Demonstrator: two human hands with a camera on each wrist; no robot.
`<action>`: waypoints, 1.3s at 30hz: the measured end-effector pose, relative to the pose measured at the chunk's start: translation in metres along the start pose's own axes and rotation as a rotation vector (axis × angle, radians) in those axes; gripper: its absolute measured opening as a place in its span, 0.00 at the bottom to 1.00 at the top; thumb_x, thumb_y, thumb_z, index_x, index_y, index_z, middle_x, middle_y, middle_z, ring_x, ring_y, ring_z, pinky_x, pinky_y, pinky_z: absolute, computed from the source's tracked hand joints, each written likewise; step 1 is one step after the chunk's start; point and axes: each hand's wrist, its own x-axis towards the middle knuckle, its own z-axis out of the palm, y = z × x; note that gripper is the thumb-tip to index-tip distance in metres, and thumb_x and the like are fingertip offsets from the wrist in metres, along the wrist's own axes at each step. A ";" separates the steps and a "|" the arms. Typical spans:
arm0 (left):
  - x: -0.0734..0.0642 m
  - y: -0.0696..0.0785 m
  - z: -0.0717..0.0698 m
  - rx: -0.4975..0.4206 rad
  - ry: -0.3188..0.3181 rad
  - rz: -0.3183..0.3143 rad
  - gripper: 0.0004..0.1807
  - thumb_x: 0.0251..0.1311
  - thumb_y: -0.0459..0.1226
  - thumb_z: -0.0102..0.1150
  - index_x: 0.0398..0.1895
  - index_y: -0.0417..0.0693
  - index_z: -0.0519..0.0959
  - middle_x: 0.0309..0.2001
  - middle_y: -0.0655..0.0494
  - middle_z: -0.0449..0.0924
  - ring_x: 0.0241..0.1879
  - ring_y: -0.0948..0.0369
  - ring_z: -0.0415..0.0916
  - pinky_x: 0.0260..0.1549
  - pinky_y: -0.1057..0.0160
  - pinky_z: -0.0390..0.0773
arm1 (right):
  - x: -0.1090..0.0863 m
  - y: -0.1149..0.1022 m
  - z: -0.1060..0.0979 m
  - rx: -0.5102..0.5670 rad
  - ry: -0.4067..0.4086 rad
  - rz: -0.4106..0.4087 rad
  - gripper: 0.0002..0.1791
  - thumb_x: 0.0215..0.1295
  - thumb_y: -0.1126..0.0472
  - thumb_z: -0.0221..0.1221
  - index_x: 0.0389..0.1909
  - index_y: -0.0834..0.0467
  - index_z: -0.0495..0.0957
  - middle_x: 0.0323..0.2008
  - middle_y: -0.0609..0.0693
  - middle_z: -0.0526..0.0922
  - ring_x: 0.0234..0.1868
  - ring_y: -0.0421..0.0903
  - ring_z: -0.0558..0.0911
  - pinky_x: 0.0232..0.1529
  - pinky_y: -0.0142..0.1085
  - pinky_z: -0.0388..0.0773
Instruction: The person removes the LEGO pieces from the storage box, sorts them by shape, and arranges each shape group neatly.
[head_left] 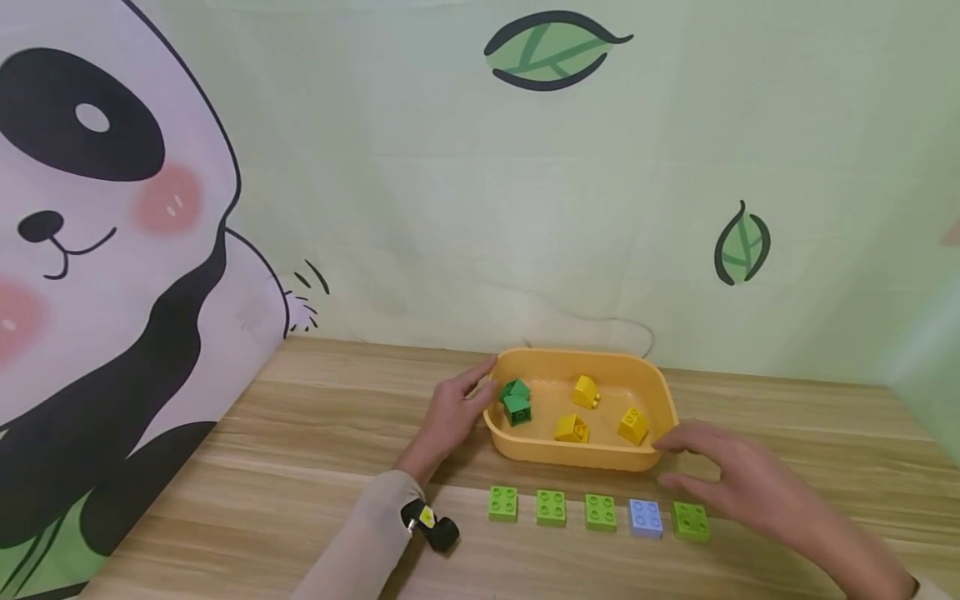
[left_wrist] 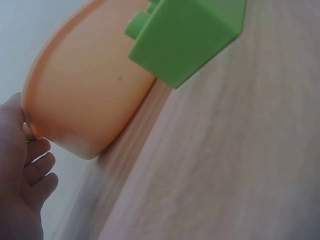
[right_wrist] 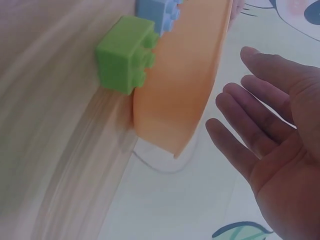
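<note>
A yellow-orange plastic basin [head_left: 585, 454] stands on the wooden table by the wall. Inside lie two dark green toy bricks [head_left: 517, 408] at its left end and several yellow bricks [head_left: 633, 426]. My left hand [head_left: 452, 414] holds the basin's left end, thumb at the rim and fingers against the outside. Near the right end hovers my right hand [head_left: 738, 475], fingers spread and holding nothing; the right wrist view shows a gap between it and the basin. A row of light green bricks [head_left: 551, 507] with one blue brick [head_left: 645, 518] lies in front of the basin.
A light green cloth [head_left: 420, 208] with a printed panda and leaves hangs behind the table [head_left: 247, 492]. A thin cord [head_left: 630, 323] shows at the wall behind the basin. My left wrist wears a small black camera [head_left: 441, 533].
</note>
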 end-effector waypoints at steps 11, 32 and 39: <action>0.000 -0.001 0.000 0.008 0.001 0.005 0.25 0.79 0.41 0.57 0.75 0.43 0.74 0.73 0.50 0.73 0.73 0.47 0.69 0.73 0.47 0.68 | 0.030 -0.009 0.003 0.052 0.007 -0.042 0.16 0.63 0.62 0.76 0.51 0.54 0.87 0.48 0.46 0.89 0.47 0.50 0.86 0.49 0.49 0.88; 0.000 -0.001 0.001 0.016 -0.001 0.012 0.26 0.79 0.41 0.57 0.75 0.43 0.75 0.73 0.48 0.74 0.72 0.44 0.70 0.72 0.45 0.69 | 0.076 -0.004 0.027 0.117 -0.081 -0.061 0.14 0.68 0.63 0.72 0.52 0.61 0.86 0.48 0.53 0.88 0.48 0.55 0.85 0.53 0.52 0.86; 0.000 -0.002 0.001 0.021 0.001 -0.001 0.25 0.79 0.41 0.58 0.75 0.45 0.75 0.72 0.50 0.74 0.72 0.45 0.70 0.72 0.46 0.69 | 0.086 -0.002 0.034 0.142 -0.129 -0.041 0.15 0.69 0.63 0.71 0.53 0.64 0.85 0.49 0.55 0.87 0.50 0.56 0.84 0.55 0.54 0.85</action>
